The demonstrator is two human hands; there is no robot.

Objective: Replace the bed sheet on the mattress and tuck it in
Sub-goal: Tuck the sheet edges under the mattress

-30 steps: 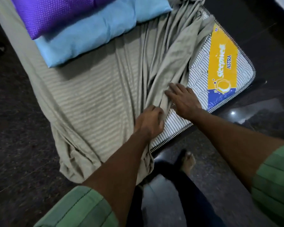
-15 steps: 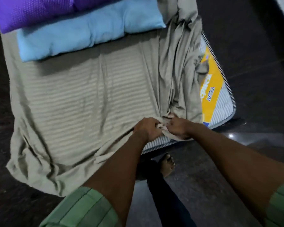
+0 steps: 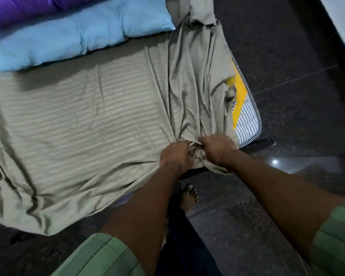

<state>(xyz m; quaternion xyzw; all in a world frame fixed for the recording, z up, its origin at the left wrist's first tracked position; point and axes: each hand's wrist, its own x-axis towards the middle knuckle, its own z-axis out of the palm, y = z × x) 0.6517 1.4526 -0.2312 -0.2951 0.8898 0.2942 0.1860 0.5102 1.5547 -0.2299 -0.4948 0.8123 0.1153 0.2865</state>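
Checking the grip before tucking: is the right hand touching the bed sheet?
Touching. The head view shows the right hand gripping a bunched fold of the bed sheet.

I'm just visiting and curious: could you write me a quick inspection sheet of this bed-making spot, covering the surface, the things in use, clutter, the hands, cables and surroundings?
Surface: mattress lying low on the floor, its striped right corner and yellow label uncovered.
Job's things: grey-green bed sheet spread over most of the mattress, bunched into folds on the right, its left and near edges spilling onto the floor.
Clutter: blue pillow and purple pillow stacked at the far end, on the sheet.
Hands: left hand and right hand close together, both gripping gathered sheet at the near edge.
Cables: nothing seen.
Surroundings: dark polished floor; the person's bare foot beside the mattress; a pale object at the top right corner, unidentifiable.
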